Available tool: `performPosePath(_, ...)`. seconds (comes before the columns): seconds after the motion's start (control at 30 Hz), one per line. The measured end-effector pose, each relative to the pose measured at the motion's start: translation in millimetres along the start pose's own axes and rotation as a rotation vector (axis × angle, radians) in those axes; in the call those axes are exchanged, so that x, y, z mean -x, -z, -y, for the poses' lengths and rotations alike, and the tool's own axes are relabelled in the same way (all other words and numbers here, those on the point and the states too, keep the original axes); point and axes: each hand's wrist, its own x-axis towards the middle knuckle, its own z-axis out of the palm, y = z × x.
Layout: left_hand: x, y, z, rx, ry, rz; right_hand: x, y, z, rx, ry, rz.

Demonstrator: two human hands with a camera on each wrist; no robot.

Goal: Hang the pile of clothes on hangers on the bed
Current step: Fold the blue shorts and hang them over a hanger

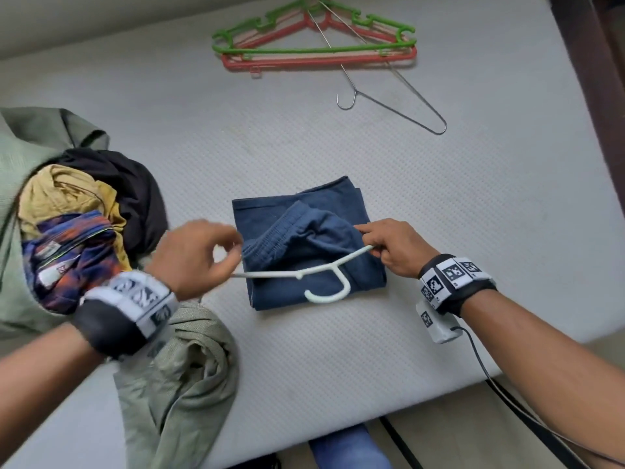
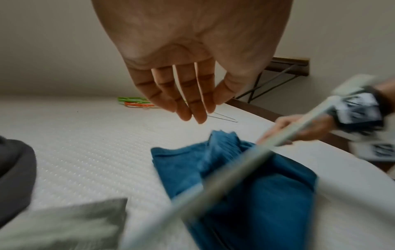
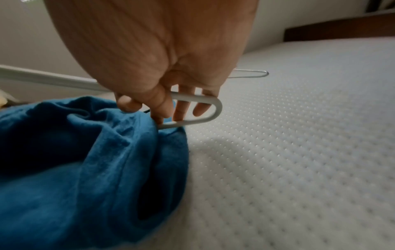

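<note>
A folded blue garment (image 1: pixel 304 245) lies mid-bed. A white plastic hanger (image 1: pixel 297 273) lies across it, hook toward me. My right hand (image 1: pixel 378 245) grips the hanger's right end; in the right wrist view its fingers (image 3: pixel 181 110) pass through the hanger's rounded end (image 3: pixel 215 108) while the thumb presses the blue garment (image 3: pixel 85 160). My left hand (image 1: pixel 203 255) hovers over the hanger's left end, blurred. In the left wrist view its fingers (image 2: pixel 192 108) are straight and hold nothing, and the hanger (image 2: pixel 224 179) runs below them. The clothes pile (image 1: pixel 84 225) sits at left.
Green and red plastic hangers (image 1: pixel 314 45) and a wire hanger (image 1: pixel 399 103) lie at the far side of the white mattress (image 1: pixel 473 198). A grey-green garment (image 1: pixel 182 374) drapes over the near edge by my left arm. A cable (image 1: pixel 507 394) hangs from my right wrist.
</note>
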Motion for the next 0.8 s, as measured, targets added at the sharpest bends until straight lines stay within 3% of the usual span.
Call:
performPosePath(0.07,-39,5,8,0.024,0.073,0.093,-1,-4,-4,0.076,0.052,-0.028)
performPosePath(0.2,-93,-29,3,0.041,0.198,0.490,0,-9,-4,0.132,0.102,-0.080)
performPosePath(0.27,-105,-53,-5,0.076,0.245,0.555,2,-9,-5,0.148,0.132,-0.114)
performPosePath(0.4,-115,-77,-7,0.181,0.263,0.438,3,-16,-10,0.181,0.141,-0.161)
performPosePath(0.57,-129,-40,-24,0.259,0.133,0.384,10,-19,-17,0.206,0.089,-0.226)
performPosePath(0.7,-142,-8,-35,0.173,0.068,0.448,32,-16,-24,0.193,0.051,-0.138)
performPosePath(0.8,-150,1,-45,0.125,0.032,0.387,55,-21,-36,0.291,0.079,-0.074)
